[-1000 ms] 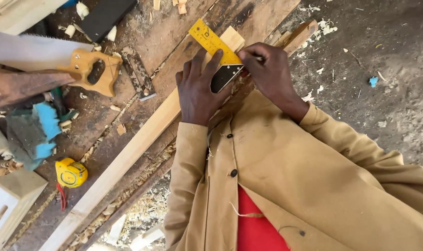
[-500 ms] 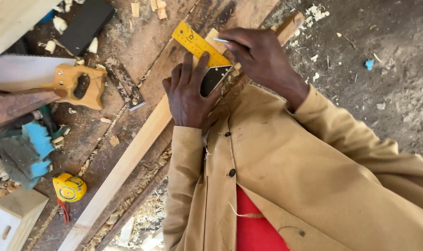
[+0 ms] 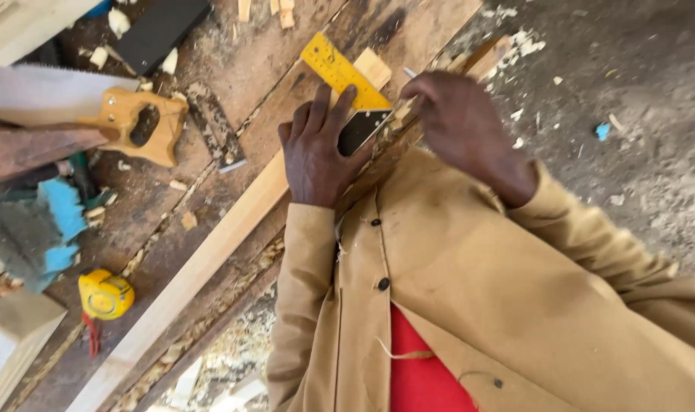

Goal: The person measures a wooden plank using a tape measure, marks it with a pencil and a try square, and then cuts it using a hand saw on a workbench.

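A long pale wooden strip point(image 3: 210, 252) lies diagonally across the worn workbench point(image 3: 233, 69). A try square with a yellow blade point(image 3: 336, 69) and a dark stock point(image 3: 360, 130) rests across the strip's far end. My left hand point(image 3: 317, 149) presses down on the square, fingers spread over blade and stock. My right hand point(image 3: 462, 122) is curled just right of the blade, pinching a thin pencil whose tip point(image 3: 408, 72) pokes out by the strip's end. Both tan coat sleeves fill the lower right.
A handsaw with a wooden handle point(image 3: 138, 126) lies at the left, with a yellow tape measure point(image 3: 105, 294) below it. Blue-and-grey cloth point(image 3: 35, 229), a black flat object point(image 3: 160, 30), wood offcuts point(image 3: 283, 11) and shavings are scattered about. A dusty floor point(image 3: 630, 91) lies to the right.
My right hand has drifted to the right, away from the yellow blade. My left hand stays pressed on the square. The view has shifted slightly.
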